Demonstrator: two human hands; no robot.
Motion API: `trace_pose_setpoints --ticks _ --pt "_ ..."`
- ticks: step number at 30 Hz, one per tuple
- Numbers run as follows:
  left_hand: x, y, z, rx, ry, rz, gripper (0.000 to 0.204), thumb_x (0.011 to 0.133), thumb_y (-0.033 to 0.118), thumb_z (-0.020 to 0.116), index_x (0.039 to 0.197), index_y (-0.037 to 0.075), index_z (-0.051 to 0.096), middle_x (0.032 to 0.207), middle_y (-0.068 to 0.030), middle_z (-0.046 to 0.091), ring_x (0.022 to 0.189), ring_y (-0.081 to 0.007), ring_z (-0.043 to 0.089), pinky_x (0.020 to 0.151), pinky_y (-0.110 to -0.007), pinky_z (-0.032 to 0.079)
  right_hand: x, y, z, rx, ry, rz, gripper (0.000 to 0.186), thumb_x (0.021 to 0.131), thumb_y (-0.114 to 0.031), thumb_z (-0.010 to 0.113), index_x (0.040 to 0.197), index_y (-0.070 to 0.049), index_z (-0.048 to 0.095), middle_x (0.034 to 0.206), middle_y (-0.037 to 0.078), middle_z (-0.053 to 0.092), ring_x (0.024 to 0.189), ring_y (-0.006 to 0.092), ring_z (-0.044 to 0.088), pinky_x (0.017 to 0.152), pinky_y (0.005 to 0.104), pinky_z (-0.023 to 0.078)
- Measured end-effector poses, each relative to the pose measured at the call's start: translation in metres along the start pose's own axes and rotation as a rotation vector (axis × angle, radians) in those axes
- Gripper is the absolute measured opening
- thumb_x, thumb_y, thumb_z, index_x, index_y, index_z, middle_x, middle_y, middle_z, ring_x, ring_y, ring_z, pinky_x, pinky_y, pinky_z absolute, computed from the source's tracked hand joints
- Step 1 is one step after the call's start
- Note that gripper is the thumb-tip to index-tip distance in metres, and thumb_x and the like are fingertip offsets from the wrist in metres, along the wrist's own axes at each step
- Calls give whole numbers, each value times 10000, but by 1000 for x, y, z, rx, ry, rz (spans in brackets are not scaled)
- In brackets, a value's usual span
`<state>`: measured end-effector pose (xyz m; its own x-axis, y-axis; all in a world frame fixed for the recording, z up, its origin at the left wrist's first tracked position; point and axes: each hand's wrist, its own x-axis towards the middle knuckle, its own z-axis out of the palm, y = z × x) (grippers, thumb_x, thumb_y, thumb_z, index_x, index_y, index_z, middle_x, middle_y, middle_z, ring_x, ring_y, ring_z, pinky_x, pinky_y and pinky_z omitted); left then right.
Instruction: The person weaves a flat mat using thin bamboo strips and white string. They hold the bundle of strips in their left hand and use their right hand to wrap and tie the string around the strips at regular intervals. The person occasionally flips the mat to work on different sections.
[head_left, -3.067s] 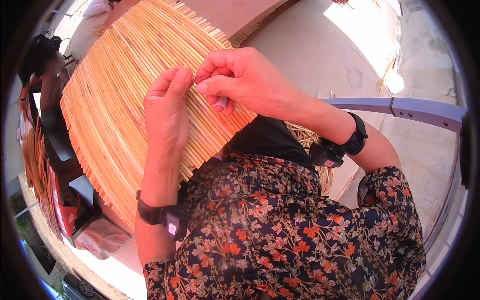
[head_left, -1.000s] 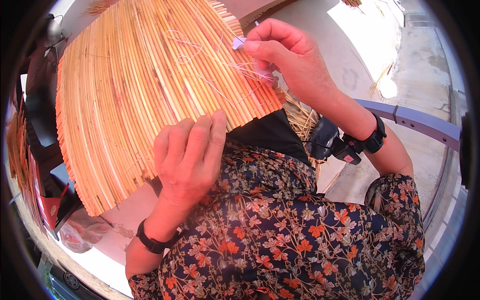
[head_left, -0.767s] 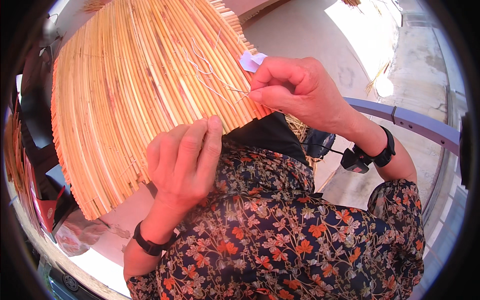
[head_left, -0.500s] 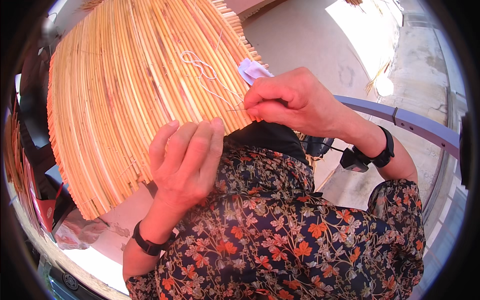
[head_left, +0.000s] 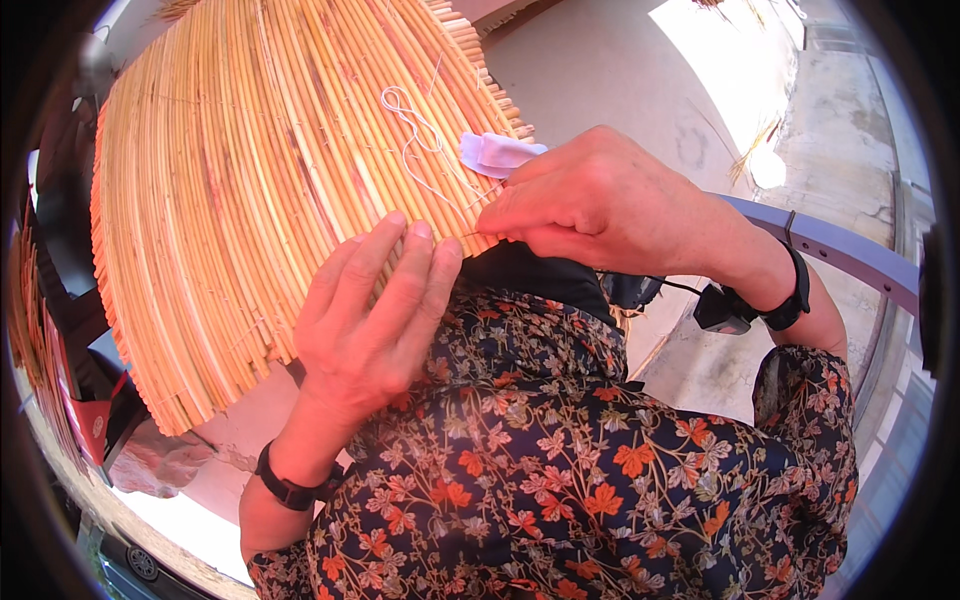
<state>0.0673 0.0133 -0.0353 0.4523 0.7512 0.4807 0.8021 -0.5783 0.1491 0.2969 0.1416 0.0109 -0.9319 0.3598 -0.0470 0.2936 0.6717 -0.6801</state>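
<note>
A broad mat of straw-coloured stalks [head_left: 230,190], stitched side by side, lies in front of me. My left hand [head_left: 375,310] rests on its near edge with the fingers stretched out over the stalks; the thumb is hidden. At the mat's near right corner my right hand [head_left: 590,205] pinches a thin needle [head_left: 470,234], whose tip points left toward the left fingertips. Loose white thread [head_left: 412,140] loops over the stalks beside the right hand. A pale lilac strip of cloth [head_left: 490,152] lies on the mat's right edge, close to the right knuckles.
A curved lilac-grey bar [head_left: 840,250] runs behind my right forearm. Some straw [head_left: 760,150] lies on the concrete floor [head_left: 590,70] at the far right. To the left are a red object [head_left: 92,425] and dark furniture; a car [head_left: 140,560] shows at lower left.
My right hand has turned palm-down and its fingertips have moved slightly left and down. My left fingers have slid farther up onto the mat. The thread and the cloth have shifted.
</note>
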Motion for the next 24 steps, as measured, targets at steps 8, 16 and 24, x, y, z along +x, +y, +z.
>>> trace_pose_setpoints --ticks 8,16,24 --pt "0 0 -2 8 8 -2 341 757 127 669 1074 52 771 1095 -76 712 1074 -280 689 889 -386 584 10 -9 -9 -12 -80 66 192 782 -24 688 972 -46 697 778 160 654 747 403 625 678 436 509" --pt "2 1 -3 8 3 -8 316 764 126 677 1055 55 777 1091 -71 713 1070 -270 691 888 -378 587 13 -10 -11 10 -82 62 145 774 -52 697 917 -54 675 753 167 633 750 422 607 670 466 490" --pt "1 2 -2 10 10 -12 308 762 124 702 1053 57 778 1093 -66 713 1066 -269 693 884 -377 590 18 -12 -14 -37 -128 62 122 758 -63 668 860 -18 619 756 196 593 771 442 572 662 480 466"
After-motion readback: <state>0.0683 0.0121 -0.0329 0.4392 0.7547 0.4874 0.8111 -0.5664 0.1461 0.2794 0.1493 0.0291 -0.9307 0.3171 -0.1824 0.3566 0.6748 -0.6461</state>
